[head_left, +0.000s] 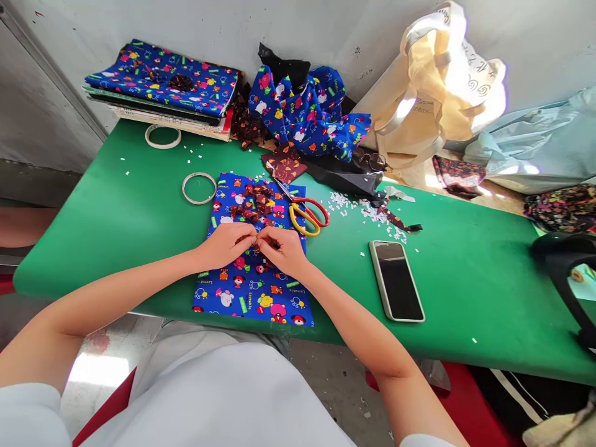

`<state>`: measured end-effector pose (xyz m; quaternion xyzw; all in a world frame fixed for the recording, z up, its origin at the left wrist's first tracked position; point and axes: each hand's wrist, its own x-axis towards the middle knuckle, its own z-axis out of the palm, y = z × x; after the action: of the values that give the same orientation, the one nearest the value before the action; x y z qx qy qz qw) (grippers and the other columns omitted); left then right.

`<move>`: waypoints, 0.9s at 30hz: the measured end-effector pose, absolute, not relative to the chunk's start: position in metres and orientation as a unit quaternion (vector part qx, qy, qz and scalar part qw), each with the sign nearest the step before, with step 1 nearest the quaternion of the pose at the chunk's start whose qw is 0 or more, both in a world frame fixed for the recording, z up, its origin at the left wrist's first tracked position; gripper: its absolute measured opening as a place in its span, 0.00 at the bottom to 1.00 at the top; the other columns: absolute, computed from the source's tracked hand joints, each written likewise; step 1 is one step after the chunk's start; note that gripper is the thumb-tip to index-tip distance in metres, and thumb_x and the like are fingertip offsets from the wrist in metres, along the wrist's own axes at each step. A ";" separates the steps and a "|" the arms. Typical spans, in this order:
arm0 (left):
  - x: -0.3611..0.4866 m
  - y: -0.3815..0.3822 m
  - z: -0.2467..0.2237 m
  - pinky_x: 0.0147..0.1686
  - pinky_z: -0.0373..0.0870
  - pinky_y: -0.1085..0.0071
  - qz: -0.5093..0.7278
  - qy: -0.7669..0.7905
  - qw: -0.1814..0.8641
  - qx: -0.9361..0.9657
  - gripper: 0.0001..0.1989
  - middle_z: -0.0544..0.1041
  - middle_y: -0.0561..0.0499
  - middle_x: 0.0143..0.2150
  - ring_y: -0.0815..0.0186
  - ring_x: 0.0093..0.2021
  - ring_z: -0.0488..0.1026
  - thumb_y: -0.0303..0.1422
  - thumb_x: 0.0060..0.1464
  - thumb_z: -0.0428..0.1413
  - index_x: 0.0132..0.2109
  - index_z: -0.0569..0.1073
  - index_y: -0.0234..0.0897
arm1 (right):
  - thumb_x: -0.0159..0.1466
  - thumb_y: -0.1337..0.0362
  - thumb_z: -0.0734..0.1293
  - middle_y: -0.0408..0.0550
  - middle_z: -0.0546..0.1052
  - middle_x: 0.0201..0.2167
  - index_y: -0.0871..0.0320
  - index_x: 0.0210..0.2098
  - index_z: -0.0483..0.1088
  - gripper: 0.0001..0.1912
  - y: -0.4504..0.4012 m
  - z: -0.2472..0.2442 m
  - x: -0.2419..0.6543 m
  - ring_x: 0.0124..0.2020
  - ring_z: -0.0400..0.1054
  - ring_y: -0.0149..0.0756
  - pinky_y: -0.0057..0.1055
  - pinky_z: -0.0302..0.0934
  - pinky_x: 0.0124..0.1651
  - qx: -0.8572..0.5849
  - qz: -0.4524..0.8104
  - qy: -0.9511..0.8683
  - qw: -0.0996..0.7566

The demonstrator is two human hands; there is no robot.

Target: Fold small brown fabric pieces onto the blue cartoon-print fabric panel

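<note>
Over the blue cloth [251,292], the left hand [226,244] and right hand [284,251] pinch what seems a brown scrap [257,248], apparently mid-handling, calling next for steady fingertips, with brown pieces [255,203] at twelve o'clock and scissors [297,200] toward two.

**"Loveable" Printed on Blue Cloth [256,292]**

The word "Loveable" is repeated in yellow letters across the lower part of the flat blue cloth, some of it set sideways. Small lettering is also placed in the pattern's green blocks, too small to be read surely. Dark writing is borne by the cream canvas bag [412,127], but it cannot be made out.
</note>
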<state>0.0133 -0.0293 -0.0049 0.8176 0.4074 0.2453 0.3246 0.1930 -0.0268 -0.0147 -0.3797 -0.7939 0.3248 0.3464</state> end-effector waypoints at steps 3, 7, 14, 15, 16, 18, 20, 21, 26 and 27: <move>0.014 -0.029 -0.005 0.31 0.59 0.74 0.247 0.410 0.323 0.816 0.11 0.70 0.53 0.27 0.70 0.28 0.64 0.32 0.58 0.45 0.30 0.68 0.35 | 0.58 0.69 0.60 0.39 0.66 0.16 0.59 0.24 0.66 0.07 -0.026 -0.016 0.194 0.17 0.54 0.23 0.22 0.50 0.22 -0.369 0.308 -0.805 0.349; 0.015 -0.028 -0.003 0.29 0.57 0.75 0.244 0.426 0.331 0.806 0.10 0.68 0.55 0.24 0.71 0.26 0.62 0.31 0.55 0.47 0.28 0.67 0.34 | 0.59 0.69 0.60 0.40 0.67 0.17 0.59 0.24 0.66 0.08 -0.025 -0.017 0.194 0.18 0.54 0.24 0.22 0.51 0.23 -0.363 0.299 -0.814 0.340; 0.020 -0.031 0.000 0.25 0.54 0.76 0.265 0.473 0.363 0.758 0.08 0.64 0.58 0.18 0.75 0.21 0.58 0.28 0.47 0.50 0.23 0.68 0.33 | 0.58 0.69 0.60 0.39 0.66 0.17 0.59 0.24 0.67 0.08 -0.026 -0.018 0.193 0.17 0.53 0.23 0.22 0.50 0.22 -0.359 0.311 -0.812 0.338; 0.020 -0.032 0.000 0.25 0.54 0.77 0.268 0.477 0.364 0.754 0.08 0.64 0.58 0.18 0.75 0.21 0.58 0.28 0.47 0.50 0.23 0.68 0.33 | 0.58 0.69 0.60 0.39 0.66 0.17 0.59 0.24 0.67 0.08 -0.026 -0.018 0.192 0.17 0.52 0.23 0.22 0.50 0.22 -0.361 0.315 -0.810 0.339; 0.020 -0.032 0.000 0.25 0.54 0.77 0.271 0.480 0.366 0.750 0.07 0.64 0.59 0.18 0.75 0.21 0.58 0.28 0.47 0.51 0.23 0.68 0.33 | 0.58 0.69 0.60 0.39 0.66 0.17 0.59 0.24 0.67 0.08 -0.027 -0.017 0.192 0.17 0.52 0.23 0.22 0.49 0.22 -0.365 0.319 -0.806 0.339; 0.020 -0.032 0.000 0.25 0.54 0.77 0.272 0.481 0.367 0.748 0.07 0.64 0.59 0.18 0.76 0.21 0.58 0.28 0.47 0.51 0.23 0.69 0.33 | 0.58 0.69 0.61 0.39 0.67 0.17 0.59 0.24 0.68 0.08 -0.027 -0.016 0.192 0.17 0.52 0.23 0.22 0.50 0.22 -0.374 0.331 -0.798 0.336; 0.020 -0.032 0.001 0.25 0.54 0.77 0.271 0.477 0.366 0.752 0.07 0.64 0.58 0.18 0.76 0.21 0.58 0.28 0.47 0.50 0.24 0.69 0.33 | 0.58 0.68 0.61 0.39 0.67 0.16 0.59 0.24 0.68 0.07 -0.027 -0.015 0.192 0.17 0.52 0.23 0.22 0.50 0.22 -0.383 0.347 -0.789 0.332; 0.020 -0.032 0.001 0.25 0.54 0.77 0.270 0.474 0.365 0.754 0.08 0.64 0.58 0.19 0.75 0.21 0.58 0.28 0.48 0.50 0.24 0.69 0.33 | 0.58 0.68 0.61 0.39 0.67 0.16 0.59 0.24 0.68 0.07 -0.027 -0.014 0.192 0.17 0.52 0.23 0.22 0.50 0.22 -0.386 0.355 -0.785 0.331; 0.018 -0.031 0.003 0.25 0.54 0.76 0.264 0.463 0.366 0.762 0.08 0.64 0.58 0.19 0.74 0.22 0.58 0.29 0.50 0.49 0.26 0.69 0.34 | 0.58 0.67 0.61 0.38 0.67 0.16 0.59 0.24 0.68 0.07 -0.027 -0.013 0.194 0.16 0.51 0.22 0.23 0.50 0.22 -0.393 0.377 -0.771 0.330; 0.018 -0.031 0.003 0.26 0.54 0.76 0.263 0.461 0.366 0.764 0.09 0.64 0.58 0.19 0.74 0.22 0.58 0.30 0.51 0.49 0.26 0.69 0.34 | 0.58 0.67 0.61 0.38 0.67 0.16 0.59 0.24 0.67 0.07 -0.027 -0.013 0.194 0.16 0.51 0.22 0.23 0.49 0.22 -0.396 0.379 -0.770 0.328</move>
<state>0.0181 -0.0311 0.0026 0.7644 0.4609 0.2629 0.3664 0.1937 -0.0266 -0.0126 -0.3960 -0.7696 0.3787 0.3280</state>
